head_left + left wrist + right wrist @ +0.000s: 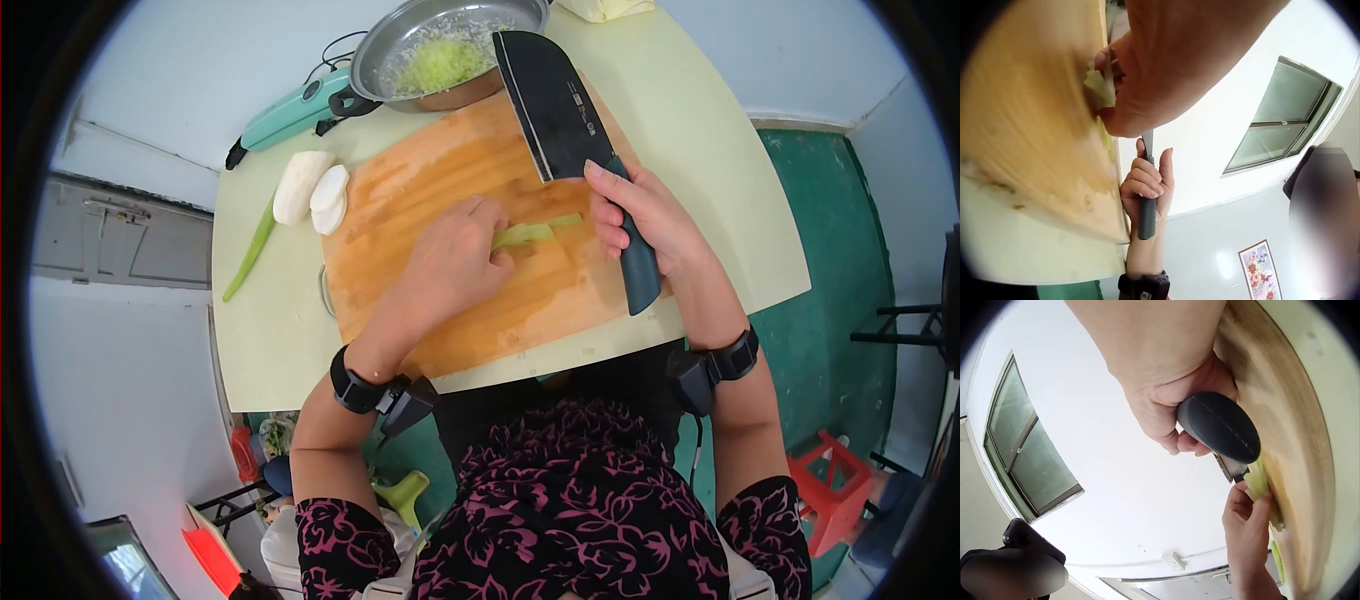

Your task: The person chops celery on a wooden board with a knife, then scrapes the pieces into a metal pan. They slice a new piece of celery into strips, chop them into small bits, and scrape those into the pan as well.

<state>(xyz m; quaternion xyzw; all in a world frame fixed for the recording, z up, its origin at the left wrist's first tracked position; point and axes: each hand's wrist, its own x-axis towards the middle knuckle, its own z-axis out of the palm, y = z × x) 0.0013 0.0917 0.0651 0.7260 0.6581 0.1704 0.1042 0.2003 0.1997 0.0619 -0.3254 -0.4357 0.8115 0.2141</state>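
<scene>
In the head view, my right hand point(650, 215) grips a black cleaver point(555, 105) by its dark handle, thumb up near the heel of the blade. The blade points away over the far right part of the wooden cutting board point(390, 190). My left hand point(455, 250) is low over the middle of the board and pinches pale green vegetable slices point(537, 232) between thumb and fingers. Their far ends stick out toward the cleaver hand. The right wrist view shows the slices point(1257, 481) bunched in the left fingertips, beside the board.
Beyond the board stands a steel pan point(367, 55) holding shredded green vegetable point(440, 65). At the left lie a peeled white root point(300, 188), white cut pieces point(329, 200), a long green stalk point(250, 248) and a teal appliance point(290, 115). The table's front edge is close to my body.
</scene>
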